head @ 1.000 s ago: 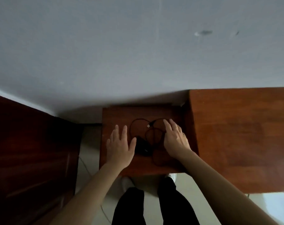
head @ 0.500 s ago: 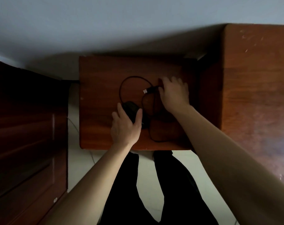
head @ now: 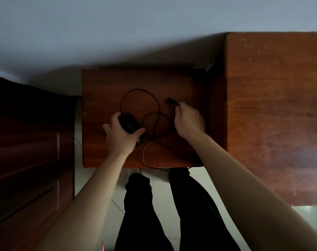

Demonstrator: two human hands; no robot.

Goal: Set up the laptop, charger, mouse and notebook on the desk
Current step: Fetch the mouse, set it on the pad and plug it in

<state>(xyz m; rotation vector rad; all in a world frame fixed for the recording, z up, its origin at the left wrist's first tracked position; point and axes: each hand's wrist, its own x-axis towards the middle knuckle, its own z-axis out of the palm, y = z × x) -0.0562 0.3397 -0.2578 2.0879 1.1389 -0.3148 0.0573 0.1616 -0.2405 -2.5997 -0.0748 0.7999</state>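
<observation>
The mouse (head: 129, 123) is a smooth, rounded black shell on the small table (head: 103, 84), whose flat top is reddish wood with a fine grain. The left hand (head: 121, 137) curls round it, thumb on one side and fingers on the other. Its thin black cable (head: 141, 90) lies in loose loops between the hands. The right hand (head: 188, 120) pinches the cable just behind the plug (head: 170, 100).

left hand (head: 120, 140): bare | right hand (head: 188, 122): bare | forearms (head: 94, 192): bare to frame edge | legs: black trousers (head: 137, 214)
</observation>
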